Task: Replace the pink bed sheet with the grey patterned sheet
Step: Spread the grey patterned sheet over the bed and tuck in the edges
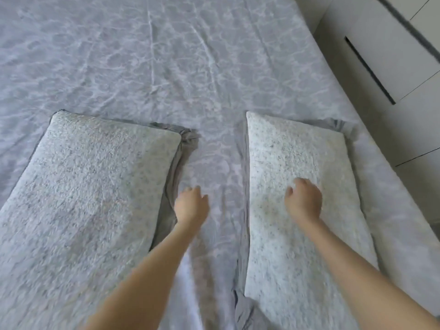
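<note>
The grey patterned sheet point(166, 63) covers the whole bed, with a few long creases running away from me. Two speckled white pillows lie on it near me: the left pillow point(83, 191) and the right pillow point(297, 163). My left hand point(190, 204) hovers over the sheet in the gap between the pillows, just beside the left pillow's grey edge, fingers loosely curled and holding nothing. My right hand point(303, 201) rests on the right pillow with its fingers curled down onto the surface. No pink sheet is in view.
A white wardrobe point(390, 55) with a dark slot handle stands close along the bed's right side, leaving a narrow strip of pale floor point(307, 8) between them. The bed's right edge runs diagonally past the right pillow.
</note>
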Demonstrator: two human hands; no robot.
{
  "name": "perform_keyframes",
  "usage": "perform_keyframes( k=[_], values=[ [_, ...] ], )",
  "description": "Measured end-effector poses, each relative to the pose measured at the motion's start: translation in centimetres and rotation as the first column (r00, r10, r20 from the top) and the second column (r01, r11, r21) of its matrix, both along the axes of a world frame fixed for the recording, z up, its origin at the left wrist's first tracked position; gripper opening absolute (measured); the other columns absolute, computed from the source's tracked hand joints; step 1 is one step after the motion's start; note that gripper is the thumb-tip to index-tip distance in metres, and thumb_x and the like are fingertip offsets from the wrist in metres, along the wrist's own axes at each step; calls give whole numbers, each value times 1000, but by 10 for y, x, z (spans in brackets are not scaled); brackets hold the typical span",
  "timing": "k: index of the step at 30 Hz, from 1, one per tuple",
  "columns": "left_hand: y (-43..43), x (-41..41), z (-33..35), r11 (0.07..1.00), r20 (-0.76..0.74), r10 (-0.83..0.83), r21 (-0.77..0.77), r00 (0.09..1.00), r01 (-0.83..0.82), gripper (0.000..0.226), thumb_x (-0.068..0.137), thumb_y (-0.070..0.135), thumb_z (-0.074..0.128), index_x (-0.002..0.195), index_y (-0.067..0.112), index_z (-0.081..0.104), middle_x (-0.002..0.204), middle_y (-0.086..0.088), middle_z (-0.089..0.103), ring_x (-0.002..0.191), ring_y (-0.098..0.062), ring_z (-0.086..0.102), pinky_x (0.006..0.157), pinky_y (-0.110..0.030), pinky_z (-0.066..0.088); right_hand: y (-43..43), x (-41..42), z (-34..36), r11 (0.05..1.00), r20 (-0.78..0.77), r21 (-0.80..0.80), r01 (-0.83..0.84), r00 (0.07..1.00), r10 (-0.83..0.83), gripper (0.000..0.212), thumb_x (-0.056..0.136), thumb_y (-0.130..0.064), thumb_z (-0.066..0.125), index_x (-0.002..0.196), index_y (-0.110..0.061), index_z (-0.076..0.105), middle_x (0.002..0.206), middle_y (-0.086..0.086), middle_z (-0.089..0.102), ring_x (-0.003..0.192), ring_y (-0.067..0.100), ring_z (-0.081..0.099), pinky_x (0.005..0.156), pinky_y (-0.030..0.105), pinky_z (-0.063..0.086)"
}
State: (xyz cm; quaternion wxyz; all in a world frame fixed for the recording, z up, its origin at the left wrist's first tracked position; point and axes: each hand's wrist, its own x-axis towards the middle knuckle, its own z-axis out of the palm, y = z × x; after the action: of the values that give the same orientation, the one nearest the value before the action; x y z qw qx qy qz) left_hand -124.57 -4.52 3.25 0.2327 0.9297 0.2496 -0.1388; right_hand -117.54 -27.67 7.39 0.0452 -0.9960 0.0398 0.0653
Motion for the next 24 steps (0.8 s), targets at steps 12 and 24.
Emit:
perform_keyframes(
  k=[12,24],
  values=[
    [269,-86,-62,859,-282,425,424,860,-286,78,83,67,48,116,-2,57,137,-27,44,124,-36,45,104,-44,39,299,-86,-105,809,-690,554,195,651,316,65,91,-50,53,129,2,46,118,12,60,115,28,55,89,29,45],
    [289,-80,-42,937,12,181,301,983,-176,23,86,-5,48,66,1,55,63,-11,55,58,-23,46,47,-28,30,328,-109,-92,645,-426,732,220,887,180,41,93,-9,51,63,-19,23,66,-6,27,54,8,21,49,21,17]
  ],
)
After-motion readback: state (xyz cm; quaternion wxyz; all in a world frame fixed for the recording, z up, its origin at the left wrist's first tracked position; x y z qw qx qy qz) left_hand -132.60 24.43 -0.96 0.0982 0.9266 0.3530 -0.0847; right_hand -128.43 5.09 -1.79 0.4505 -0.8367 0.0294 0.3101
